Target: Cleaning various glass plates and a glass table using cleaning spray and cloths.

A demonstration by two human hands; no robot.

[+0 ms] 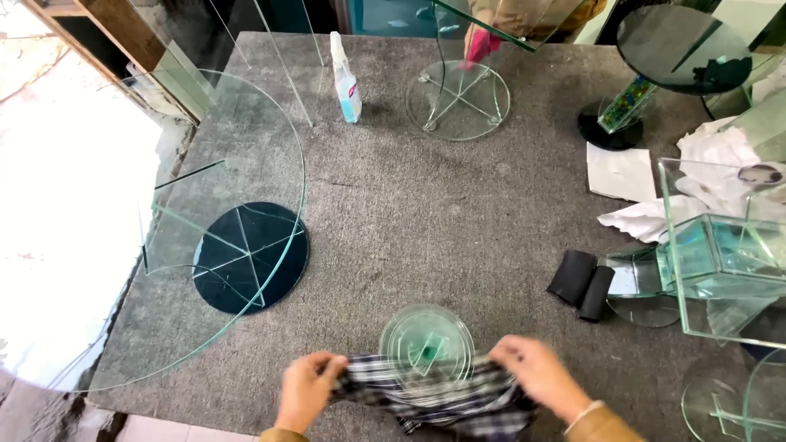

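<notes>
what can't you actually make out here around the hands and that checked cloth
- Head view: the lower part of the checked cloth runs off the bottom edge.
- The base of the small round glass stand is hidden by the cloth.
- The left hand and right hand are motion-blurred, so finger positions are unclear.
- The other person's hand with a pink cloth is partly hidden behind a tilted glass pane.
- The spray bottle label is too small to read.

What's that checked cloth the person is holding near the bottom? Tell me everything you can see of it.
The checked cloth is a soft woven fabric in a dark and white plaid, crumpled and bunched. It stretches sideways between the left hand and the right hand, each gripping one end. It lies low over the grey felt-like tabletop, and its middle wraps around the underside of a small round clear glass stand, which partly hides it.
</notes>
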